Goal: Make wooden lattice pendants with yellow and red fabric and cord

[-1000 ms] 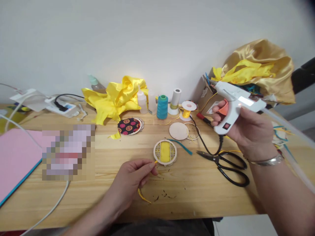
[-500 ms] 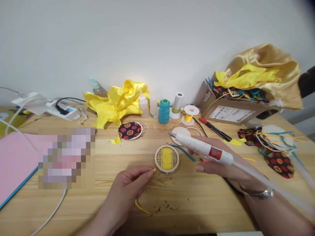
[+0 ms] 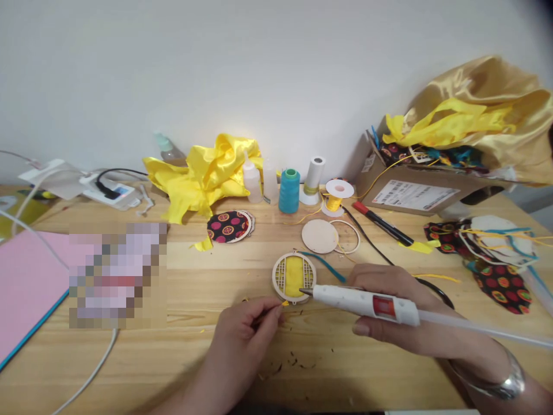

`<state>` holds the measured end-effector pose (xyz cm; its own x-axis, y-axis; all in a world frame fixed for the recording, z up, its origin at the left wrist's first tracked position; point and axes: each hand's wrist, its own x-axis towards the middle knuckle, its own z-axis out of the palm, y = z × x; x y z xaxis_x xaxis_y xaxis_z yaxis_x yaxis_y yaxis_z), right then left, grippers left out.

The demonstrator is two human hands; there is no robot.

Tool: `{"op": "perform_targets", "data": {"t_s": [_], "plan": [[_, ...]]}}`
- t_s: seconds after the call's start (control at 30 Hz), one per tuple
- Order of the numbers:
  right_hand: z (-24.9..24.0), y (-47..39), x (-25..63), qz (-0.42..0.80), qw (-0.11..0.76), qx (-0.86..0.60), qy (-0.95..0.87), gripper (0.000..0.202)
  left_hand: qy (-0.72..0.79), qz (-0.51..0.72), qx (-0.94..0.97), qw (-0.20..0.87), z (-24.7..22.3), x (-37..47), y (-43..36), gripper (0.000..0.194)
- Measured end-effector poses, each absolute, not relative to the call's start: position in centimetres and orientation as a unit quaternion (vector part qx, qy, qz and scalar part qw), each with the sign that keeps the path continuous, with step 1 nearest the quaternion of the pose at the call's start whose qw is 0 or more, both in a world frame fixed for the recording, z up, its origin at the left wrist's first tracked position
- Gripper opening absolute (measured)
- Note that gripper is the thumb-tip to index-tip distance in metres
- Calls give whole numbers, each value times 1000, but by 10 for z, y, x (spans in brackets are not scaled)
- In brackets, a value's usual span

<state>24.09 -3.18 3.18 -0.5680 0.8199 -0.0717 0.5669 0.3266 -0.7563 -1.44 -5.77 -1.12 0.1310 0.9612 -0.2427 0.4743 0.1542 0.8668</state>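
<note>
A round wooden frame (image 3: 280, 276) with lattice sides and a yellow fabric middle (image 3: 294, 276) lies flat on the table. My left hand (image 3: 248, 340) pinches a yellow cord (image 3: 285, 303), whose frayed end is at the frame's lower edge. My right hand (image 3: 389, 308) is wrapped round a white glue gun (image 3: 363, 304) with a clear stick in its back. The gun's metal tip points left, over the frame's lower right edge; contact cannot be made out. A teal cord (image 3: 326, 265) runs from the frame's top towards my right hand.
Behind are a wooden disc (image 3: 319, 236), a ring, a patterned oval (image 3: 228, 226), thread spools (image 3: 289, 191), bottles and yellow cloth (image 3: 194, 178). To the right are a marker (image 3: 383, 223), a cardboard box (image 3: 406, 187) and fabric pieces. A pink sheet (image 3: 34, 276) and a cable lie left.
My right hand has brought the glue gun down, its tip now by the frame's lower right edge. My left hand has moved slightly right with the yellow cord.
</note>
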Motion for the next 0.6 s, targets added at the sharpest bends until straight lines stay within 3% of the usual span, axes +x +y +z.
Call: {"op": "perform_targets", "data": {"t_s": [0.23,0.6], "plan": [[24,-31,252,492,262,-500,-663,25,611,374,509,477,-11,-25,-48,15],[34,-19,222,514,230,-570,-598,35,590,369,372,614,-11,-25,-51,19]]}}
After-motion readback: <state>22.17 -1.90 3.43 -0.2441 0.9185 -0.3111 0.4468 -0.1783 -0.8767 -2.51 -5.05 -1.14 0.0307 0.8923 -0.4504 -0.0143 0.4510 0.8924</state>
